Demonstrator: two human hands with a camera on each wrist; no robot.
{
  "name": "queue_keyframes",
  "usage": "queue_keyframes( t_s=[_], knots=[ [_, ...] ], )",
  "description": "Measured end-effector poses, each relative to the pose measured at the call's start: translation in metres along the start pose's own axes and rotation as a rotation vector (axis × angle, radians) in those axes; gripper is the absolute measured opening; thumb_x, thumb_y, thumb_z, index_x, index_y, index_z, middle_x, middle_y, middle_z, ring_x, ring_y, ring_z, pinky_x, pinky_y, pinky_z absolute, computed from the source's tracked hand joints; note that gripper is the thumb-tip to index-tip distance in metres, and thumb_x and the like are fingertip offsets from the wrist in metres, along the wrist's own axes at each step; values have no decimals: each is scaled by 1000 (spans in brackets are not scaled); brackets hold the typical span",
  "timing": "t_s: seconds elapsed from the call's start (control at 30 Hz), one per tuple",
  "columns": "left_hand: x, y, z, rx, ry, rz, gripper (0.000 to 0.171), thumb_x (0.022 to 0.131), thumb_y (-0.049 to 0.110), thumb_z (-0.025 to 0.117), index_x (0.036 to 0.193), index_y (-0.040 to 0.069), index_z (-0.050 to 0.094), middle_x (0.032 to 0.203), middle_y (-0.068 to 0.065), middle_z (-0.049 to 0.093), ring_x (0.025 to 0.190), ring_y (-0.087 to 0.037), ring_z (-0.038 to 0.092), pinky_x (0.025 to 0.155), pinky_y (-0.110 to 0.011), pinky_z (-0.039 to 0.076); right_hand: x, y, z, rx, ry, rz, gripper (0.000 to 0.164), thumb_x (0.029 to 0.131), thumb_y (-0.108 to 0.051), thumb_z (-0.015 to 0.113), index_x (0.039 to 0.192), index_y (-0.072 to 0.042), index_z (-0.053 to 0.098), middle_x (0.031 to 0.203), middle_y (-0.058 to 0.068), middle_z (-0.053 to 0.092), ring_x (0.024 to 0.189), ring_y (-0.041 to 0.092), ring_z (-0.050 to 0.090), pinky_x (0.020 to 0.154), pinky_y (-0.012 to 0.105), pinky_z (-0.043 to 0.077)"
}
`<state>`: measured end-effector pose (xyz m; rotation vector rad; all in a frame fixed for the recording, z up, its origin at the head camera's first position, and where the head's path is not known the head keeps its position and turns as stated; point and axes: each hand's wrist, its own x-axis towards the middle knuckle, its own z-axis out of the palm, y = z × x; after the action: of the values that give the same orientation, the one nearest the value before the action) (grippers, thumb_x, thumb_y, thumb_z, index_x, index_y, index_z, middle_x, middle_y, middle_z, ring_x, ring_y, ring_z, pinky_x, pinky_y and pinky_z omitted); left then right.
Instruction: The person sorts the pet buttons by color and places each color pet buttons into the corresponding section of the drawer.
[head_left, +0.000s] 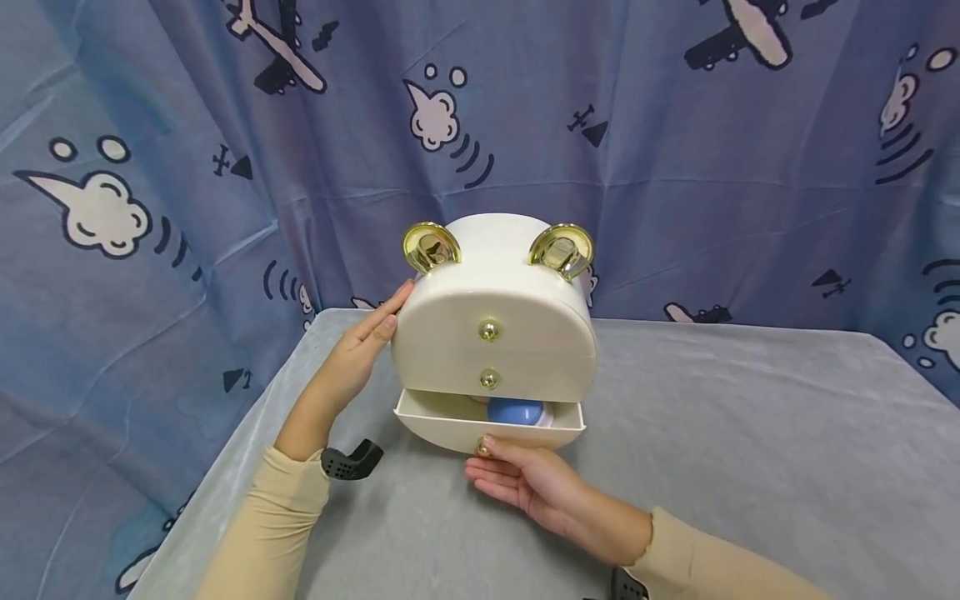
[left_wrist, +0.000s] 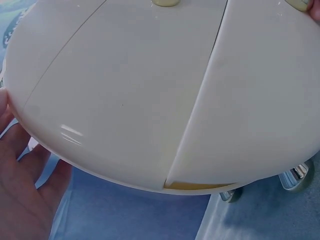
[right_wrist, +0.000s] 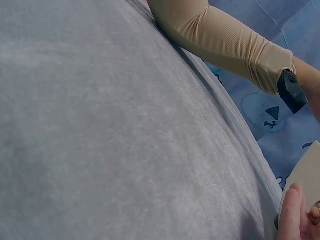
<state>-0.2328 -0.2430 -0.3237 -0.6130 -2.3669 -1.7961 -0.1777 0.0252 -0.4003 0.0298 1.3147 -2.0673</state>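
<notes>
A white rounded storage box (head_left: pixel 491 304) with two gold ear-like pieces on top stands on the table. Its bottom drawer (head_left: pixel 438 429) is pulled partway out, and a blue rounded object (head_left: pixel 514 411) shows inside beside something white. My left hand (head_left: pixel 341 371) rests against the box's left side with its fingers extended. In front of the drawer, my right hand (head_left: pixel 543 492) pinches the small gold drawer knob (head_left: pixel 481 448) with the thumb on top. The left wrist view shows the white box front (left_wrist: pixel 125 100) and part of my left hand (left_wrist: pixel 25 185) along its edge.
Two more gold knobs sit on the closed fronts, an upper knob (head_left: pixel 489 330) and a middle knob (head_left: pixel 489 379). Grey cloth covers the table (head_left: pixel 750 450). A blue patterned curtain (head_left: pixel 517 108) hangs behind and to the left.
</notes>
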Motion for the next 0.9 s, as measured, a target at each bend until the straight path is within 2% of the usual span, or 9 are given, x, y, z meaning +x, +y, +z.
queue_keyframes(
  t_s=[0.67, 0.9],
  knots=[
    [0, 2, -3, 27, 1, -19, 47, 109, 31, 36, 156, 24, 34, 164, 10, 27, 153, -12, 20, 128, -45, 15, 7, -7, -3, -12, 17, -1, 12, 102, -16, 56, 99, -7, 64, 92, 8, 75, 92, 15, 73, 88, 29, 60],
    [0, 2, -2, 18, -3, -20, 47, 109, 30, 36, 156, 22, 34, 164, 9, 27, 154, -13, 19, 128, -45, 14, 15, -11, -7, -20, 13, -23, 14, 102, -16, 55, 106, -5, 62, 92, 6, 75, 92, 14, 73, 89, 28, 59]
  ],
)
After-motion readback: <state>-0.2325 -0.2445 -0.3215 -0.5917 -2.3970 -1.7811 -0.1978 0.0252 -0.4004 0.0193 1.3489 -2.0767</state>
